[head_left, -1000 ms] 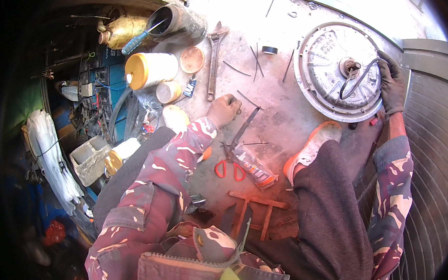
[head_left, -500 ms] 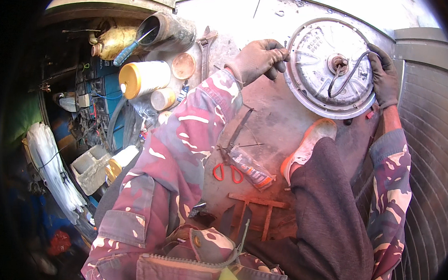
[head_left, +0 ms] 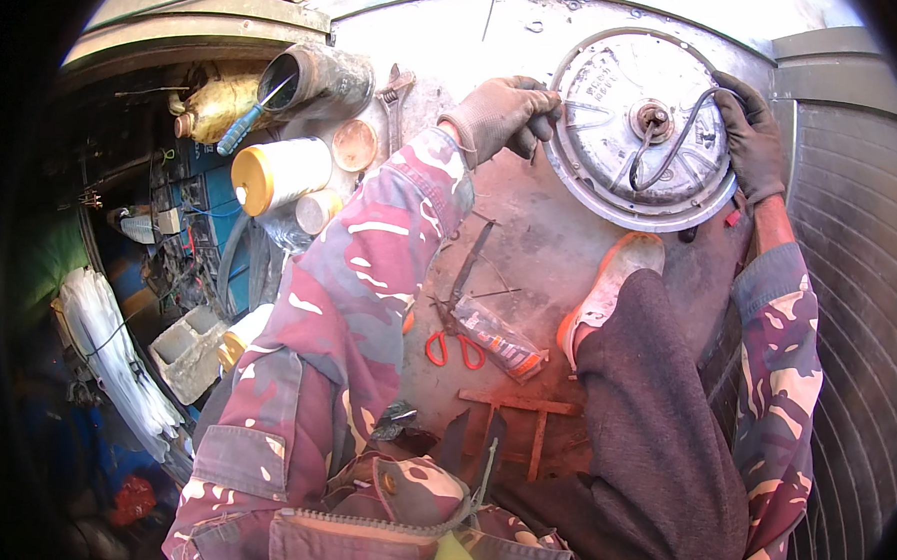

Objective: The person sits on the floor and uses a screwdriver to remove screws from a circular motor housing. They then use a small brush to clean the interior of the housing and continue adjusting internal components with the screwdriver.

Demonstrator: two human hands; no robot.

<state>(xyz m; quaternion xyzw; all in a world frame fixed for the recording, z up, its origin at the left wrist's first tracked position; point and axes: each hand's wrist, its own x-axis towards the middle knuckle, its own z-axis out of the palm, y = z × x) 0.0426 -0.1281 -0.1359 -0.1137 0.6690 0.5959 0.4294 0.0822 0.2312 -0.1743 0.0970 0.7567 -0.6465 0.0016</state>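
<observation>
A round silver hub motor (head_left: 599, 151) lies at the far right, with a hub in its middle and a black cable (head_left: 687, 132) curving out of it. My right hand (head_left: 753, 143), in a dark glove, grips its right rim beside the cable. At the opposite rim is my left hand (head_left: 501, 117), gloved too. Its fingertips are pinched together at the motor's edge. What they hold, if anything, is hidden.
Scissors with orange handles (head_left: 437, 350) and a clear packet (head_left: 501, 337) lie near my shoe (head_left: 617, 277). An adjustable wrench (head_left: 394, 107), a blue screwdriver (head_left: 239, 131) in a metal cylinder (head_left: 339, 78) and a yellow-lidded jar (head_left: 298, 176) are at left. A ribbed panel (head_left: 851, 228) stands at right.
The whole view has shifted slightly, so most things appear a little further left. Both hands remain at the motor's rim, with little visible change in their grip.
</observation>
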